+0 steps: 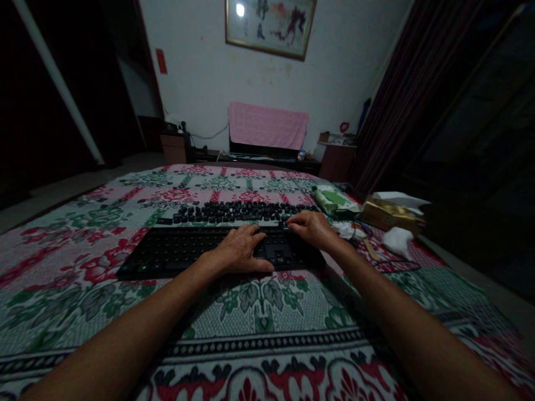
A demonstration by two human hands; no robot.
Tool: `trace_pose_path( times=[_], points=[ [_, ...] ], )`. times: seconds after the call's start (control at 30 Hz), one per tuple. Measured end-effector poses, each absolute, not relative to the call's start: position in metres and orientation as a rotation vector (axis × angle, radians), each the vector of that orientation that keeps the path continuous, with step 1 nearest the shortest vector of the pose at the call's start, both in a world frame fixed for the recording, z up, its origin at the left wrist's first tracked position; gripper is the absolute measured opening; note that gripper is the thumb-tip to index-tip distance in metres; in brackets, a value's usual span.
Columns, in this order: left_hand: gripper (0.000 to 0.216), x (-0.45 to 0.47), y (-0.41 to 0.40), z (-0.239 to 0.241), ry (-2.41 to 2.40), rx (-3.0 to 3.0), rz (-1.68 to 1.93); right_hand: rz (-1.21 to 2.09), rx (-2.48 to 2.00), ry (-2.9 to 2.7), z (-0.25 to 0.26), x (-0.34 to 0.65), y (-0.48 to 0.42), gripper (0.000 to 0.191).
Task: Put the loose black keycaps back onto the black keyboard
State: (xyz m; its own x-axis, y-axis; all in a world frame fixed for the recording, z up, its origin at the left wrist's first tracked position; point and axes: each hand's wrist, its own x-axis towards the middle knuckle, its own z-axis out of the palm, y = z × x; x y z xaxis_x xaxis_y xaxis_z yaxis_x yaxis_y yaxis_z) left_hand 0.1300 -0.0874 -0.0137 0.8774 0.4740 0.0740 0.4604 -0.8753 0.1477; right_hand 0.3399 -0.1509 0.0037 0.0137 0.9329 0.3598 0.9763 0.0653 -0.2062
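A black keyboard (167, 250) lies on the patterned cloth, most of its key places bare of caps. My left hand (240, 248) rests flat across its middle, thumb and fingers apart, holding nothing. Over the keyboard's upper right part, my right hand (311, 227) has its fingertips pinched together. What sits between those fingertips, if anything, is too small and dark to make out. Just beyond the keyboard's far edge, many loose black keycaps (234, 210) are spread in a long band. One longer keycap (164, 221) lies at the band's left end.
To the right lie a green and white packet (334, 199), a gold tissue box (387, 214), crumpled white tissue (397, 242) and a flat wooden stick (371, 250). A floral cloth (259, 312) covers the table. Behind it, a pink towel (267, 125) hangs over a screen.
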Motion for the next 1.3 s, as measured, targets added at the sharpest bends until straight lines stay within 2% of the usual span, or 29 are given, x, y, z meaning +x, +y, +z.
trace_pose_path(
  times=[0.1, 0.4, 0.73, 0.9, 0.97, 1.17, 1.3],
  points=[
    [0.085, 0.130, -0.087, -0.013, 0.723, 2.925, 0.172, -0.256, -2.005, -1.973, 0.004, 0.352, -0.126, 0.025],
    [0.086, 0.130, -0.086, -0.017, 0.684, 2.955, 0.233, -0.105, -2.110, -2.228, -0.003, 0.360, -0.087, 0.025],
    [0.085, 0.130, -0.087, -0.016, 0.702, 2.945, 0.202, 0.011, -2.126, -2.218, -0.002, 0.363, -0.078, 0.019],
    [0.086, 0.130, -0.086, -0.017, 0.691, 2.952, 0.199, 0.043, -1.958, -2.089, 0.012, 0.360, -0.094, 0.021],
    [0.087, 0.131, -0.085, -0.017, 0.696, 2.953, 0.200, 0.183, -1.875, -2.010, 0.018, 0.356, -0.108, 0.023],
    [0.085, 0.130, -0.085, -0.016, 0.690, 2.958, 0.195, 0.897, -1.685, -1.950, 0.022, 0.337, -0.160, 0.021],
    [0.084, 0.130, -0.086, -0.016, 0.675, 2.970, 0.206, 1.038, -1.699, -1.921, 0.017, 0.331, -0.182, 0.021]
  ],
)
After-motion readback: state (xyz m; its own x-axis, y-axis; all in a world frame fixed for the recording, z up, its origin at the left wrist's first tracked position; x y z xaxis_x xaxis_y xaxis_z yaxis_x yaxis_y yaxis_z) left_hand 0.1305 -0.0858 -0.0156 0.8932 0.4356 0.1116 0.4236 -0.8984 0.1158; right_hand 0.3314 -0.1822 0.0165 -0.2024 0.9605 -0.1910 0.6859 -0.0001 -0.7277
